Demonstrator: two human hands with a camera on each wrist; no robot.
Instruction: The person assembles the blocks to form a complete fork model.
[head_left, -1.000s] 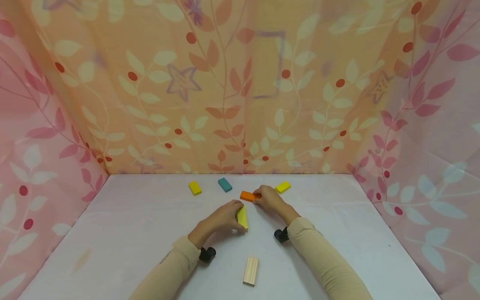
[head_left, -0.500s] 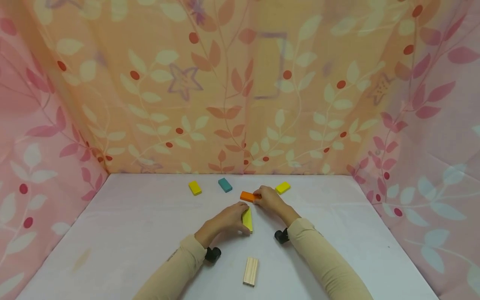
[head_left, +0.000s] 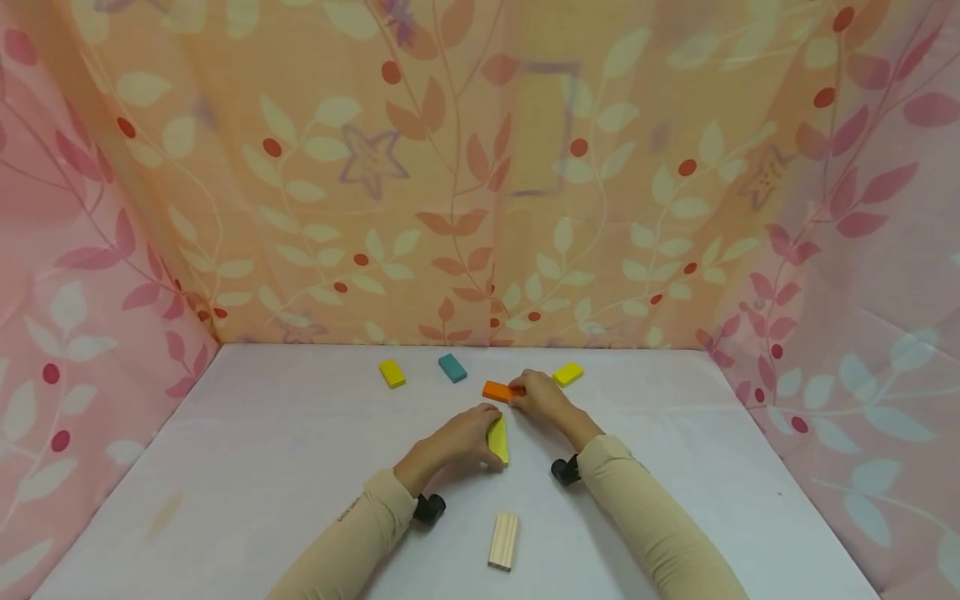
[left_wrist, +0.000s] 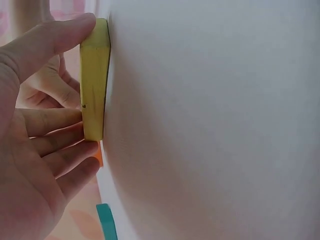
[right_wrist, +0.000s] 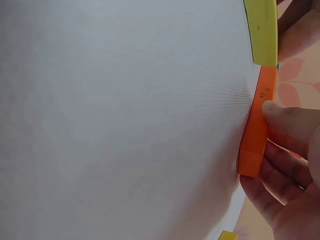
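My left hand [head_left: 459, 438] pinches a yellow-green rectangular block [head_left: 498, 440] by its ends, thumb at the near end and fingertips at the far end. In the left wrist view that block [left_wrist: 95, 85] lies against the white surface. Beyond it, my right hand [head_left: 546, 397] holds an orange block [head_left: 497, 391]. The right wrist view shows the thumb on the orange block's [right_wrist: 258, 125] side, with fingers behind it and at its end. Part of the orange block is hidden by that hand in the head view. A small gap separates the two blocks in the head view.
On the white table [head_left: 262, 467] lie a yellow block [head_left: 392, 374] and a teal block [head_left: 452, 367] at the back left. Another yellow block [head_left: 568, 374] is right of my right hand. A plain wooden block [head_left: 503, 542] lies in front. Floral cloth [head_left: 450, 167] encloses the back and sides.
My left hand has moved a little to the right with the yellow-green block, mostly in the first half second. The right hand stays on the orange block in the same place.
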